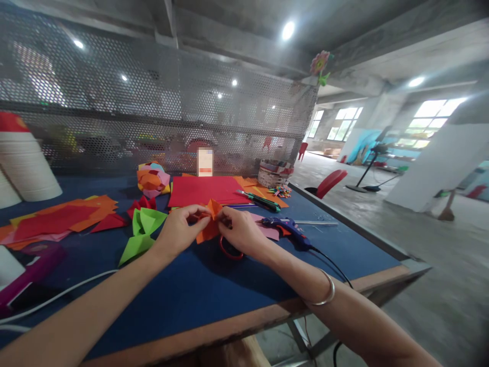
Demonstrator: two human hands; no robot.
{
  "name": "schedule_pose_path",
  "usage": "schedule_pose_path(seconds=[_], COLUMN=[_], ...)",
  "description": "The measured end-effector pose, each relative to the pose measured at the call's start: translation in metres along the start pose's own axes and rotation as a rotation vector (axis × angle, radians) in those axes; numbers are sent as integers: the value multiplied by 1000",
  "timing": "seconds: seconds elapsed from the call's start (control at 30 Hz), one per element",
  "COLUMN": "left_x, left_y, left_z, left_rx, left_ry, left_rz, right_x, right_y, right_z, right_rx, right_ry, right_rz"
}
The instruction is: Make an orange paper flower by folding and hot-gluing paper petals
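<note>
Between my two hands is a piece of folded orange paper (208, 233), with a pointed fold standing up at its top. My left hand (181, 229) pinches its left side with thumb and fingertips. On the other side, my right hand (239, 229) has its fingers closed on the right part of the paper; its fingertips are partly hidden. Beneath the right hand shows a red scissors handle (230, 250), the rest of it covered. Folded green paper (147, 221) lies just left of my left hand. A stack of red paper sheets (210, 190) lies behind the hands.
Right of my hands lie a blue glue gun (288, 229) with a black cord and a green utility knife (263, 200). A woven basket (275, 173) and a colourful paper ball (153, 178) stand at the back. Loose coloured sheets (61, 219) and a purple tape dispenser (32, 270) are left.
</note>
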State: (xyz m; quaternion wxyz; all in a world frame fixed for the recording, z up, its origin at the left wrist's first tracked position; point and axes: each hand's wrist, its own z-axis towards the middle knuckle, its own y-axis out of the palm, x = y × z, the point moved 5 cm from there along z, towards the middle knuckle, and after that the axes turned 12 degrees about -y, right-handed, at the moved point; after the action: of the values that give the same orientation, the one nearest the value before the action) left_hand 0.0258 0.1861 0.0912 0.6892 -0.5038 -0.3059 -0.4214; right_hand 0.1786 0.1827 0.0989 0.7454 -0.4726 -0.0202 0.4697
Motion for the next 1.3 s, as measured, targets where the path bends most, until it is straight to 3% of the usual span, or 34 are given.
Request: schedule_pose_path(seconds=[0.27, 0.47, 0.73, 0.83, 1.03, 1.3], left_x=[-3, -1, 11, 15, 16, 11], left_y=[-1, -2, -5, -4, -2, -2], left_z=[2, 2, -6, -9, -10, -7], left_rx=[-51, -72, 35, 30, 20, 9], left_ry=[-61, -65, 90, 124, 134, 82], left_rz=[-96, -129, 125, 165, 177, 152], right_x=[-2, -5, 16, 20, 13, -8], right_y=[0, -3, 7, 11, 7, -3], right_z=[1, 0, 4, 3, 2, 2], right_rx=[123, 129, -7, -72, -100, 46], right_ry=[-138, -173, 104, 139, 97, -203], right_rz=[137, 179, 476, 514, 442, -8])
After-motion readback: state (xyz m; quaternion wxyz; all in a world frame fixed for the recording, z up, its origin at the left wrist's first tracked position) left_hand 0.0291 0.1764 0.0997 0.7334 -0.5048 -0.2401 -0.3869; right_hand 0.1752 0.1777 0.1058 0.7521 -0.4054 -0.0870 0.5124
